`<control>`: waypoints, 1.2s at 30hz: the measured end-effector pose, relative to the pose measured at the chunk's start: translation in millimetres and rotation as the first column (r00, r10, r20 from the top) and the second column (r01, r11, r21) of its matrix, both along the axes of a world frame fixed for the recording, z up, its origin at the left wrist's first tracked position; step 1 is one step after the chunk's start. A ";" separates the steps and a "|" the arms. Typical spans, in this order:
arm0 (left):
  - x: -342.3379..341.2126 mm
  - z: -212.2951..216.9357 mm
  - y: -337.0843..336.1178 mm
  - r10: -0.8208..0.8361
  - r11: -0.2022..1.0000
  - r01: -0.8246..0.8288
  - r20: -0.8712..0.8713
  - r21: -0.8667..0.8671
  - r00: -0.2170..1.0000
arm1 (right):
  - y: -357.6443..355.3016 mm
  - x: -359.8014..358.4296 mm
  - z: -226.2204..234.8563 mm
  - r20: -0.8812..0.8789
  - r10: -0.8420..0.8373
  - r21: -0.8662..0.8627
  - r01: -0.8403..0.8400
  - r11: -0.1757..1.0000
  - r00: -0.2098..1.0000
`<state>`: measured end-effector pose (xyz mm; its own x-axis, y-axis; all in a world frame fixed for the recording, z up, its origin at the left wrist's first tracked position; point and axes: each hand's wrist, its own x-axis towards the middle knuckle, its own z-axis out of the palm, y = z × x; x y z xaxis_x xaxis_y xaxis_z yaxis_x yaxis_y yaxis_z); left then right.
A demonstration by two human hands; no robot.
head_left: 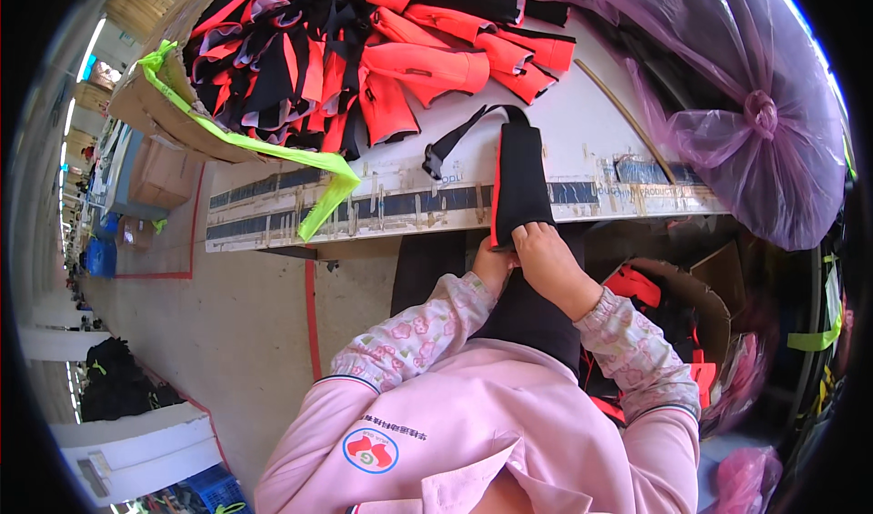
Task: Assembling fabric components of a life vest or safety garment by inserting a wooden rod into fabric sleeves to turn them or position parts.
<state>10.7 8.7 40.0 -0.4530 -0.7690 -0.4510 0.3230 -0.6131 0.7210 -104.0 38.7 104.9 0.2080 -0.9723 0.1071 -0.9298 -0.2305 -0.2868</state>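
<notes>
A black padded fabric piece point(520, 182) with a red edge lies over the front edge of the table point(582, 123), a black strap point(459, 141) trailing from its far end. My right hand point(551, 261) grips the piece's near end, fingers curled over it. My left hand point(494, 264) pinches the same end from the left, mostly tucked behind the right hand. Both sleeves are pink with a flower print.
A large heap of red and black fabric pieces point(364, 50) covers the table's far left, beside a cardboard box point(159, 109) tied with neon green tape. A purple plastic bag point(746, 105) sits at right. A cardboard bin point(682, 296) with red pieces stands under the table.
</notes>
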 end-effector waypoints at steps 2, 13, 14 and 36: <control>6.0 -28.7 -1.7 0.018 0.999 -0.017 -0.035 0.041 0.999 | 3.7 5.4 -3.1 0.005 0.038 -0.059 -0.038 0.998 0.999; -5.9 -70.2 -2.0 0.457 0.479 -0.007 0.243 -0.878 0.856 | -22.0 17.4 -38.0 -0.126 0.031 0.114 -0.016 0.993 0.992; -13.0 -52.8 -0.8 0.232 0.774 -0.033 0.235 -0.633 0.944 | -24.4 8.3 -43.8 -0.153 0.031 0.187 -0.002 0.982 0.988; -14.1 -133.7 -19.2 -0.096 0.979 0.105 0.060 -0.175 0.994 | -24.9 24.2 -68.8 -0.108 0.010 0.192 0.011 0.981 0.994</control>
